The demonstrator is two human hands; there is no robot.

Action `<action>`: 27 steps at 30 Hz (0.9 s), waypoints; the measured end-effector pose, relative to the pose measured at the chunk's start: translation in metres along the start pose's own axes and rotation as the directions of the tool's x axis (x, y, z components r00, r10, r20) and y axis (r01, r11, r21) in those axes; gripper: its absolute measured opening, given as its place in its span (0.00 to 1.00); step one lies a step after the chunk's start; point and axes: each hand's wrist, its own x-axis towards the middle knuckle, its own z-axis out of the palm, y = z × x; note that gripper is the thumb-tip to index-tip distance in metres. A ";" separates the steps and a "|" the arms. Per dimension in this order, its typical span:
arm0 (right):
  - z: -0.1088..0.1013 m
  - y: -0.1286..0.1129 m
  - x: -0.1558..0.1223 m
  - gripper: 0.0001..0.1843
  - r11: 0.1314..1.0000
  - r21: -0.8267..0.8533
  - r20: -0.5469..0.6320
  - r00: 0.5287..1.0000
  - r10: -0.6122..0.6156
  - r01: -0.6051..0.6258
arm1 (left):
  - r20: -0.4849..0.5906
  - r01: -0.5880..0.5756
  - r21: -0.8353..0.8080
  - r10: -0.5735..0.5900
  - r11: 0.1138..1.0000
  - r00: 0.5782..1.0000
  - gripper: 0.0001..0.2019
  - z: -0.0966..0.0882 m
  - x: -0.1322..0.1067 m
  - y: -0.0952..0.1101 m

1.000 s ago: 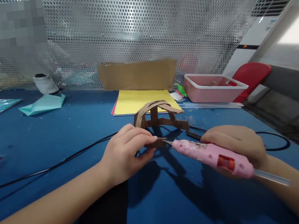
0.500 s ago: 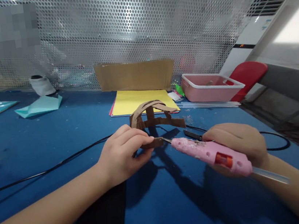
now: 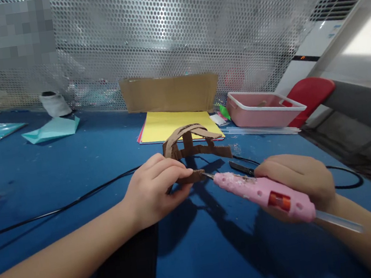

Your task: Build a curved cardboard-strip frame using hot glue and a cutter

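While the left hand (image 3: 158, 188) pinches a small cardboard strip (image 3: 190, 177) between thumb and closed fingertips, low over the blue table (image 3: 56, 169), the right hand (image 3: 296, 179) is wrapped around the grip of a pink hot glue gun (image 3: 264, 192), fingers curled tight over its top. The gun lies nearly level and points left, its metal nozzle (image 3: 208, 175) touching the free end of the strip; a clear glue stick (image 3: 340, 222) pokes out of its rear end past the wrist. Just behind the strip stands a brown cardboard model (image 3: 194, 143) of arched bands on short posts, apart from both hands. A black cable (image 3: 77, 200) runs across the table from the left edge toward the model, and a dark flat tool (image 3: 240, 167), too unclear to name, lies just beside the right knuckles. Farther back are a stack of yellow paper (image 3: 170, 125), a cardboard sheet (image 3: 169, 93) leaning on the perforated metal screen (image 3: 158, 33), a pink tray (image 3: 263, 108) to the right, and a folded teal paper (image 3: 52, 129) to the left.
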 end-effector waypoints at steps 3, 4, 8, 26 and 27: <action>-0.001 -0.001 0.003 0.03 0.998 0.034 -0.031 0.998 -0.051 0.052 | -0.005 0.000 -0.004 0.000 1.000 1.000 0.07 0.001 -0.001 0.000; -0.001 -0.002 0.003 0.03 0.998 0.036 -0.033 0.998 -0.053 0.054 | -0.009 0.000 -0.004 0.000 1.000 1.000 0.07 0.001 -0.001 -0.001; 0.001 -0.004 0.004 0.03 0.997 0.045 0.005 0.998 -0.063 0.062 | -0.016 0.008 -0.001 -0.008 1.000 1.000 0.07 0.002 -0.002 -0.001; -0.005 -0.003 0.006 0.04 0.999 0.028 0.003 1.000 -0.029 0.029 | 0.004 0.017 0.013 -0.017 1.000 1.000 0.06 0.000 -0.002 0.000; -0.005 -0.003 0.006 0.05 0.999 0.026 0.005 0.999 -0.035 0.035 | 0.008 0.016 0.014 -0.016 1.000 1.000 0.06 0.000 -0.002 0.000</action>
